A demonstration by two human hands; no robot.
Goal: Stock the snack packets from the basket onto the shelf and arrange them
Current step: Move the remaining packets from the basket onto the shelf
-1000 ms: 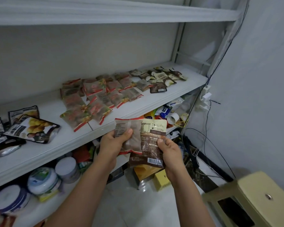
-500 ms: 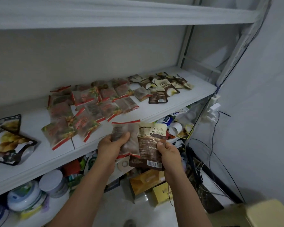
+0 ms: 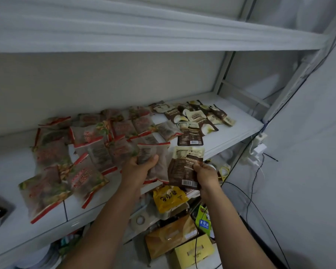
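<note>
Shelf [image 3: 241,131] carries red-trim pkts [image 3: 81,152] left of & beyond the left grip [image 3: 142,169], brown pkts [image 3: 194,117] beyond the right grip [image 3: 207,174]. Left grip holds a red-edged packet [image 3: 160,160], thumb across its face. Right grip pinches a brown packet [image 3: 184,169] upright by its right edge. Both held pkts are side by side at the shelf's front edge. Bare shelf is open beyond the right grip, to its right.

Fig. L hand [image 3: 142,169] & R hand [image 3: 207,175]: both bare, w/ bare wrists & forearms as far as visible.
</note>
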